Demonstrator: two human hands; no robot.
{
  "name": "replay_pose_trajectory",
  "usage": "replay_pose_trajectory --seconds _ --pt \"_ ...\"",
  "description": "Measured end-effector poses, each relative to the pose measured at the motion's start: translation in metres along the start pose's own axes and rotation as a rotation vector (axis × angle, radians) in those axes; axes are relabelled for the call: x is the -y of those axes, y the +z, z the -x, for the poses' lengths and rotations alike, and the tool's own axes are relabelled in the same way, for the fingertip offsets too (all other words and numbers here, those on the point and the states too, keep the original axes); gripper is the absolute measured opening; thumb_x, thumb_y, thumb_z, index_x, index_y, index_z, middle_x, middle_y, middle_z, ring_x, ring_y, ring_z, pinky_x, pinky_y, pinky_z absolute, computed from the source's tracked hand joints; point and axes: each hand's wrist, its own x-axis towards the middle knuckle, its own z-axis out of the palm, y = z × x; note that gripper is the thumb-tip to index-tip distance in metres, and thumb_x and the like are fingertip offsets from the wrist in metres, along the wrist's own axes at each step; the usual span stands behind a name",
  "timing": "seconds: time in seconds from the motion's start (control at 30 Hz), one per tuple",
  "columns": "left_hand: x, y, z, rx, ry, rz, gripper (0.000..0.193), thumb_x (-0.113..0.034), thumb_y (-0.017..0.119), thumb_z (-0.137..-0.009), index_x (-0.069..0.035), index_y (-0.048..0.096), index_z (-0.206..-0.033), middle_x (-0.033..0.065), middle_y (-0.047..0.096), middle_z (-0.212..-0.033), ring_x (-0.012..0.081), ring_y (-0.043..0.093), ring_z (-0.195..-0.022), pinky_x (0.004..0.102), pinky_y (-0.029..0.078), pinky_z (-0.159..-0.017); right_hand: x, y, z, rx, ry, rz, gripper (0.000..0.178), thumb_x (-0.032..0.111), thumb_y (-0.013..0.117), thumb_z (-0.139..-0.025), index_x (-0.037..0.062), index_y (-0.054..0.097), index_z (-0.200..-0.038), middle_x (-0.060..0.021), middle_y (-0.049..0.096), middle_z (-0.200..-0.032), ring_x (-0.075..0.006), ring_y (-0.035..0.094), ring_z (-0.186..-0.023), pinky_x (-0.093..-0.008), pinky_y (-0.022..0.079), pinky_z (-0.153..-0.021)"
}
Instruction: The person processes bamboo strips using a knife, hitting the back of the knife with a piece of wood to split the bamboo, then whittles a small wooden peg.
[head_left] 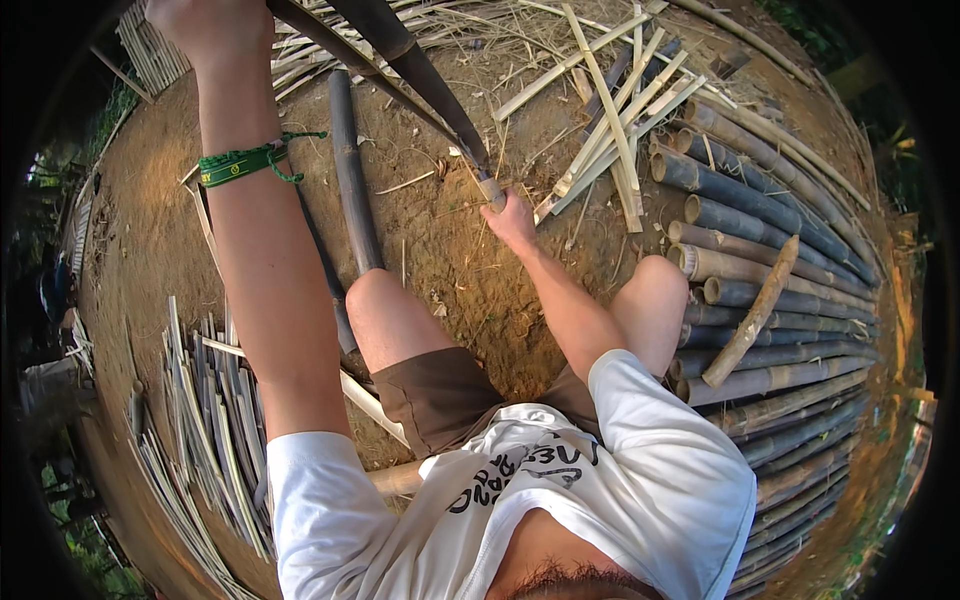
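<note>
I am sitting on bare earth with my knees apart. My left hand [215, 25] is raised at the top left, fingers closed around the upper part of a dark split bamboo pole [430, 85]; a green band circles that wrist. The pole slants down to the right between its two halves. My right hand [512, 222] is stretched out ahead of my knees and closed on the pole's lower end, where a pale stub [490, 190] shows. Whether a tool is in that hand is hidden.
A stack of dark bamboo poles [770, 260] lies on the right with a rough wooden stick [752, 312] on top. Pale split strips [612, 120] cross ahead. Another dark pole [350, 170] lies on the ground by my left knee. Thin strips [205, 420] pile at the left.
</note>
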Motion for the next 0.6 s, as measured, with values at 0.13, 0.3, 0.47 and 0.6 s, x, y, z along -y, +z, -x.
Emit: replay_pose_trajectory --seconds 0.13,0.3,0.47,0.6 --pt "0.010 -0.003 -0.002 0.014 0.023 -0.050 0.047 -0.054 0.063 -0.097 -0.021 0.046 -0.069 -0.0106 0.038 -0.059 0.0011 0.033 -0.048 0.0206 0.025 -0.045 0.027 -0.004 0.003 0.083 0.139 0.060 0.047 0.036 0.079 -0.079 -0.0022 0.068 -0.104 -0.0235 0.072 -0.093 -0.0387 0.071 -0.088 -0.0478 0.055 -0.080" --pt "0.071 -0.065 -0.065 0.425 -0.514 0.720 0.059 -0.070 0.052 -0.095 -0.022 0.037 -0.065 -0.0110 0.031 -0.056 0.0015 0.028 -0.044 0.0211 0.020 -0.042 0.012 -0.009 -0.009 0.130 0.163 0.085 0.052 0.038 0.081 -0.078 -0.0029 0.069 -0.108 -0.0200 0.073 -0.090 -0.0345 0.072 -0.087 -0.0442 0.055 -0.080" --pt "0.036 -0.015 -0.012 0.153 -0.284 0.332 0.063 -0.075 0.046 -0.095 -0.021 0.035 -0.064 -0.0103 0.029 -0.055 0.0022 0.027 -0.044 0.0216 0.019 -0.042 0.051 -0.028 0.014 0.130 0.124 0.008 0.079 0.057 0.073 -0.083 -0.0062 0.057 -0.129 -0.0249 0.058 -0.129 -0.0358 0.062 -0.117 -0.0495 0.051 -0.096" --pt "0.010 0.000 -0.002 0.088 -0.033 -0.021 0.064 -0.075 0.045 -0.096 -0.021 0.033 -0.064 -0.0098 0.029 -0.055 0.0024 0.028 -0.045 0.0218 0.019 -0.042 0.175 -0.093 0.002 -0.201 -0.489 -0.343 0.103 0.075 0.062 -0.084 -0.0069 0.043 -0.145 -0.0249 0.037 -0.150 -0.0392 0.045 -0.136 -0.0530 0.040 -0.110"
